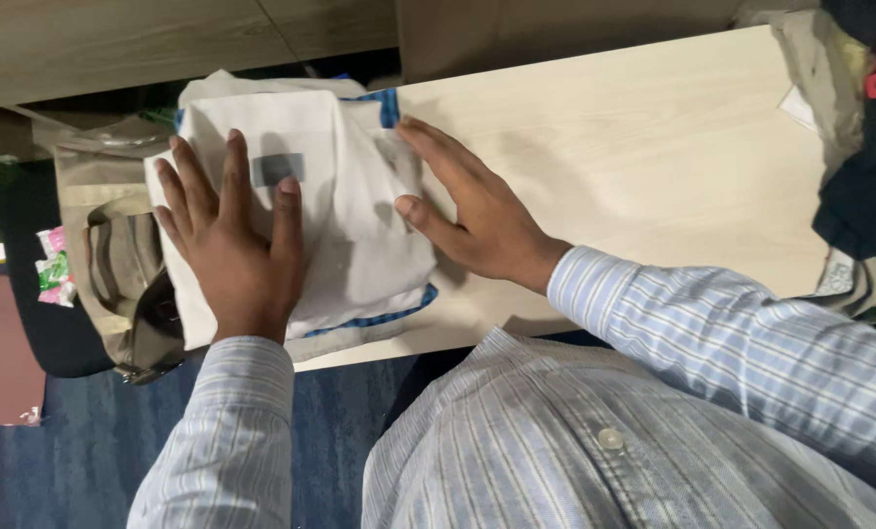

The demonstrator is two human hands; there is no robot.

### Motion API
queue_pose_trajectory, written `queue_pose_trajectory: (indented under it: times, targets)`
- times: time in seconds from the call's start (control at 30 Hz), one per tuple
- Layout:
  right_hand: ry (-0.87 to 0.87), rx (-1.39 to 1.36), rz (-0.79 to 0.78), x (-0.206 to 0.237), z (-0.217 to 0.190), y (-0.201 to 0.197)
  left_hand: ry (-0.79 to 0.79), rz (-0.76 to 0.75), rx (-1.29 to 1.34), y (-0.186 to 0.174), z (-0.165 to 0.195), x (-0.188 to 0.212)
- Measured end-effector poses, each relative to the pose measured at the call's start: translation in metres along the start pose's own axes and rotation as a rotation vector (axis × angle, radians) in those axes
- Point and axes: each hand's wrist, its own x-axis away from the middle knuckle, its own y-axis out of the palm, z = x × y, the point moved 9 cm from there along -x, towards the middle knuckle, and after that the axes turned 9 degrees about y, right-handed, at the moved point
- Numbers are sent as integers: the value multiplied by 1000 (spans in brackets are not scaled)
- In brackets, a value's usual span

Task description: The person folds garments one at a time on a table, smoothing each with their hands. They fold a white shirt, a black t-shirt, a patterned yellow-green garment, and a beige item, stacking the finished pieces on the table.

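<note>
Two hands flat w/ fingers spread, left hand (237, 250) & right hand (477, 220), on one folded white garment (359, 235), one table (653, 147)

White folded shirt (359, 235) with blue trim and grey neck label, lying flat at the left end of my pale wood counter (653, 147), one edge overhanging, slightly creased.

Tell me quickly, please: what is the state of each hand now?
Left hand: open, flat on the folded white garment, holding nothing.
Right hand: open, fingers pressing the garment's right edge, holding nothing.
</note>
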Motion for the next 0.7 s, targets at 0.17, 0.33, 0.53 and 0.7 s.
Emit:
queue_pose_trajectory:
  times: [0.17,0.33,0.53,0.7]
  targets:
    - [242,-22,-27,53,70,-51,245,100,-24,43,106,6]
    - [449,24,93,125,148,-120,117,-454,376,162,193,34]
    - [443,287,453,190,204,-221,175,-913,349,254,264,88]
    - [453,511,712,231,235,-293,141,-945,257,271,283,98]
